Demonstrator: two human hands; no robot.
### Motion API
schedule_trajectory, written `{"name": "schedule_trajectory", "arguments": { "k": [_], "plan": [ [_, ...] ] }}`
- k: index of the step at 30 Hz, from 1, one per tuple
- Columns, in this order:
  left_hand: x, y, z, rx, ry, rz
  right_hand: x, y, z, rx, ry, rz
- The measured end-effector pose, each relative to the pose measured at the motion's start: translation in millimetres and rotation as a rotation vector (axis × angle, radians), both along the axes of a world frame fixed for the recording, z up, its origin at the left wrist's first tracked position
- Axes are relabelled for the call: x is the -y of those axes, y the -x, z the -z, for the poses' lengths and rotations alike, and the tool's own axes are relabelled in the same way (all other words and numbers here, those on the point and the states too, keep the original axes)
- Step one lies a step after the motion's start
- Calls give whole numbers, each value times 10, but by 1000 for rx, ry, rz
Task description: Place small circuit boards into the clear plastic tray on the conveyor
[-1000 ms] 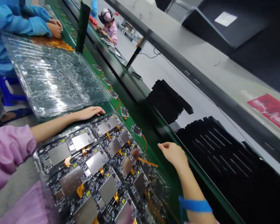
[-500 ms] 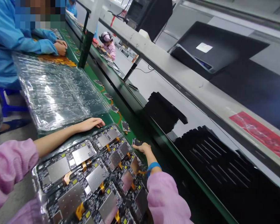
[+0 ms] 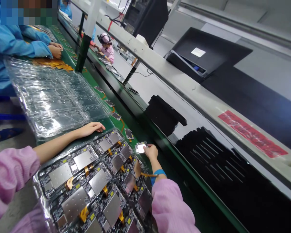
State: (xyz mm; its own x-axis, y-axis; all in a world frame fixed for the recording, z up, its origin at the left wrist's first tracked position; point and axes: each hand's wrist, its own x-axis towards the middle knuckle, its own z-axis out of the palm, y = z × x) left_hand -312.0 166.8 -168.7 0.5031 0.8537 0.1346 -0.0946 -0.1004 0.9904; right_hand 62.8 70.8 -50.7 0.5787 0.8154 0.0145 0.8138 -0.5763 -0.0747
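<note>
My right hand [image 3: 152,152] is closed on a small circuit board [image 3: 141,148] with a shiny metal face, holding it just above the green conveyor belt [image 3: 126,124]. An orange flex cable [image 3: 146,175] hangs near my right wrist. My left hand [image 3: 90,128] lies flat with fingers stretched out at the far edge of a clear plastic tray [image 3: 40,181] filled with several circuit boards with metal shields and orange ribbons.
A stack of empty clear trays [image 3: 50,97] lies beyond my left hand. More small boards [image 3: 116,115] ride along the belt. Black foam stacks [image 3: 163,113] sit across the belt. A person's hands in blue sleeves [image 3: 53,50] work at the far left; another person [image 3: 106,48] sits further away.
My right hand moved left from above the belt's edge to the small board and took hold of it, turning its shiny face up. My left hand stayed put.
</note>
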Motion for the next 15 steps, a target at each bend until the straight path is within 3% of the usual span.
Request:
{"name": "schedule_trajectory", "arguments": {
  "k": [3,7,8,10,12,15],
  "plan": [
    [9,9,1,21,-5,-5,187,-1,-424,8,-67,-56],
    [23,29,-6,8,-14,4,647,-115,-1291,138,-208,-152],
    [26,31,-12,3,-9,9,785,-132,-1489,124,-231,-168],
    [29,32,-24,3,10,14,1050,-110,-1749,-113,-160,-200],
    [30,31,-33,8,31,19,1259,-12,-1764,-445,-4,-224],
    [34,35,-39,12,56,18,1420,145,-1383,-748,158,-213]
  ]
}}
